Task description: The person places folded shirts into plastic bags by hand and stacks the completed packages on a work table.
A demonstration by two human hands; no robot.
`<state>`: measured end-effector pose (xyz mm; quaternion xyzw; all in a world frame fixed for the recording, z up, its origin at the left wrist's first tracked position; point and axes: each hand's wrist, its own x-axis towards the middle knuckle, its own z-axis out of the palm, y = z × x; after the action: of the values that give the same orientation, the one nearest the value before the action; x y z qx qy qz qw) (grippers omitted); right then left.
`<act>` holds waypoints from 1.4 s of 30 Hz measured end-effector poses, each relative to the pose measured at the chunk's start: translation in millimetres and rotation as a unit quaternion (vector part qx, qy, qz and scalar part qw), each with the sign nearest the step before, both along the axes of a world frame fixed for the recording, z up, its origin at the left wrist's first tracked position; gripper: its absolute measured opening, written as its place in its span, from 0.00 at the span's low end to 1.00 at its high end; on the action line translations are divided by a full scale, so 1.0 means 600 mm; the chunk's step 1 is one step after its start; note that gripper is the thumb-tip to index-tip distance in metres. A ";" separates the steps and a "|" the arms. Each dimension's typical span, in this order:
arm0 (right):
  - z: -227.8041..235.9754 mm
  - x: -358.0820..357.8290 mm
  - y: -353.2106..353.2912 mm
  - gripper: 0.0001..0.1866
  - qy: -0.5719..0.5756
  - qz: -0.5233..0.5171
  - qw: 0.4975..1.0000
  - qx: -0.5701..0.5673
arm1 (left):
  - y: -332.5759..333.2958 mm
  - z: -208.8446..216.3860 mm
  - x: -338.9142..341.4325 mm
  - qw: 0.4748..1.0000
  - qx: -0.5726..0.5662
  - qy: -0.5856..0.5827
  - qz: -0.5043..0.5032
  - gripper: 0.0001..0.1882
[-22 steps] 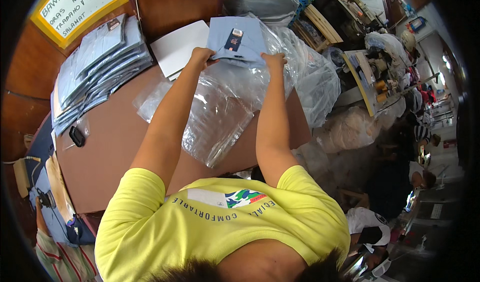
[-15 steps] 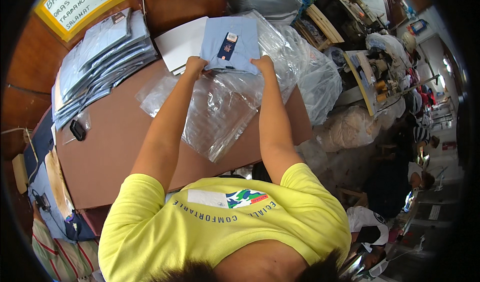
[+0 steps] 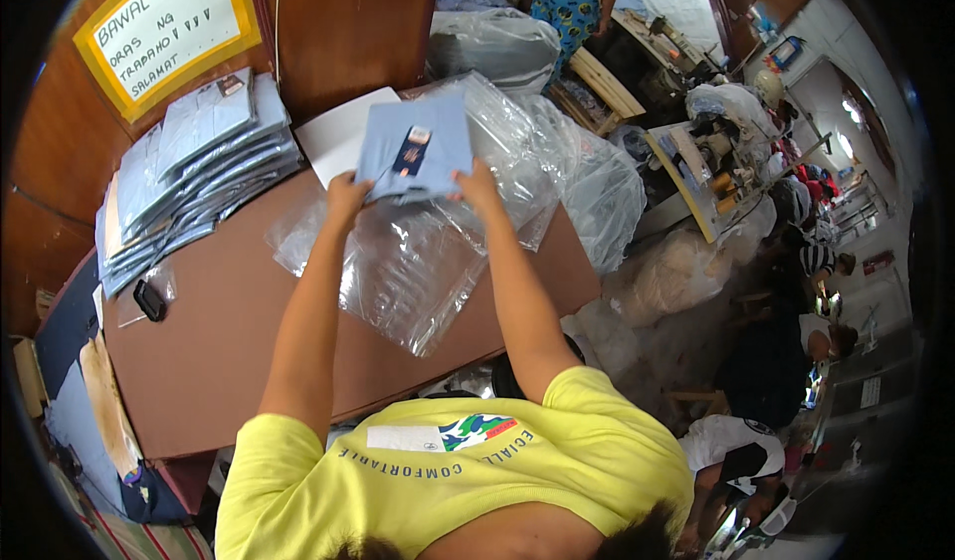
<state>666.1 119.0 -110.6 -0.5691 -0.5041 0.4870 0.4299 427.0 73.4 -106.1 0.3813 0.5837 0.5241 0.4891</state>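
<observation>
A folded light blue shirt (image 3: 443, 152) with a dark tag is between my two hands, over the far part of the brown table (image 3: 229, 301). My left hand (image 3: 348, 194) is closed on its near left corner. At the near right corner my right hand (image 3: 479, 184) grips it too. Clear plastic bags (image 3: 413, 291) lie flat on the table just below and right of the shirt. White cardboard sheets (image 3: 333, 137) show behind its left side.
A tall stack of bagged blue shirts (image 3: 204, 162) stands at the left, with a small black object (image 3: 149, 301) near it. Large clear plastic sacks (image 3: 597, 192) bulge past the table's right edge. Another person (image 3: 577, 3) stands at the far side; sewing machines and more people are at the right.
The shirt has shifted left and lower in the picture with both hands still on it. The whole view has also moved, and the person at the far side shows more.
</observation>
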 end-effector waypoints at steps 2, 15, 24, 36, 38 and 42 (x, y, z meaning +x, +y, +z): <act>0.005 -0.049 -0.091 0.13 0.076 0.038 0.996 -0.015 | -0.077 -0.011 -0.065 0.999 0.027 0.021 0.000 0.18; -0.060 -0.373 -0.513 0.16 0.132 0.302 0.939 -0.103 | -0.693 -0.062 -0.316 0.970 -0.003 0.030 0.242 0.20; 0.040 -0.363 -0.508 0.21 -0.347 0.258 0.900 0.059 | -0.705 -0.044 -0.388 0.870 0.012 0.451 0.202 0.24; -0.064 -0.556 -0.431 0.08 -0.316 0.210 0.861 0.338 | -0.539 -0.098 -0.330 0.767 0.035 0.641 0.013 0.41; -0.078 -0.560 -0.418 0.06 -0.306 0.219 0.886 0.271 | -0.540 -0.100 -0.333 0.768 0.039 0.639 0.013 0.40; -0.107 -0.553 -0.375 0.04 -0.162 0.171 0.949 0.212 | -0.540 -0.099 -0.332 0.772 0.034 0.635 0.013 0.40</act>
<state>334.1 -106.2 -174.8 -0.4414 -0.7482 0.3361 0.3639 227.6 -250.9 -165.3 0.6363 0.7479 0.1886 -0.0130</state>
